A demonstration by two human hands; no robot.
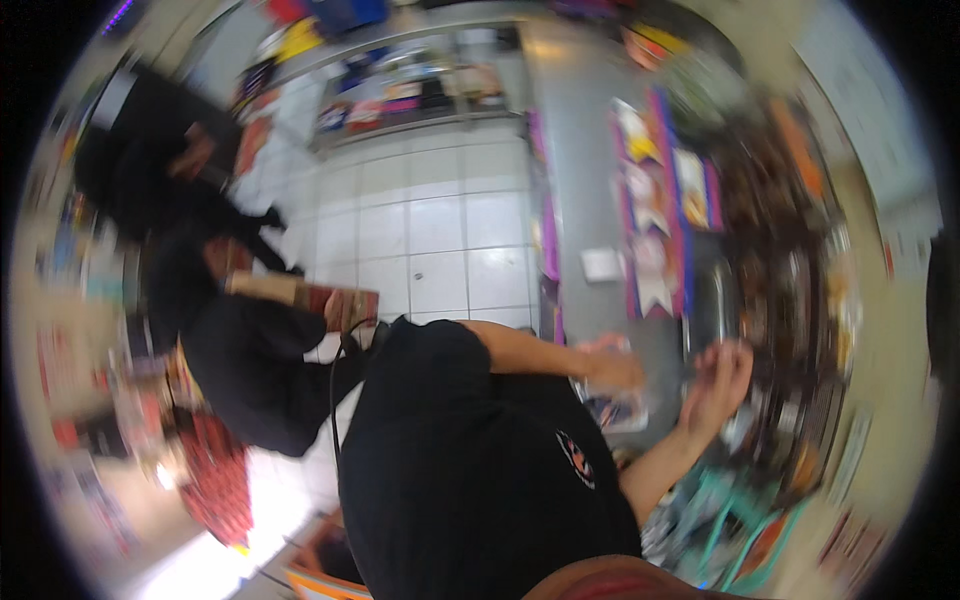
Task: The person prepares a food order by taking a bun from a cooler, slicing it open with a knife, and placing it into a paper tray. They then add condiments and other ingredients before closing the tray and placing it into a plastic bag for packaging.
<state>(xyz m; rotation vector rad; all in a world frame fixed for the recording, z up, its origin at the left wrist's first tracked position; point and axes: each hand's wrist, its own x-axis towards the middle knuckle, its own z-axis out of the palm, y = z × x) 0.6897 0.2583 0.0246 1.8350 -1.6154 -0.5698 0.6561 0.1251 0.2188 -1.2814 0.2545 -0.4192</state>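
Note:
Motion blurs much of the view. My left hand [616,371] reaches over the edge of a grey metal counter [589,172], beside a clear plastic packet [626,417] with printed parts. Whether it holds anything is not clear. Farther right, my right hand [718,386] is raised with its palm partly showing and its fingers loosely bent; nothing shows in it. Just above it lies a dark tray with a shiny clear cover [712,300]. Purple-edged packs with ribbon-shaped light parts [652,270] line the counter, and a small white square item [602,265] is next to them.
Dark racks of packed goods [780,292] stand along the wall. A green plastic basket [724,517] is below my right arm. People in black clothes [247,367] are at the left, near a cardboard box [274,289]. An orange crate [322,570] stands on the tiled floor.

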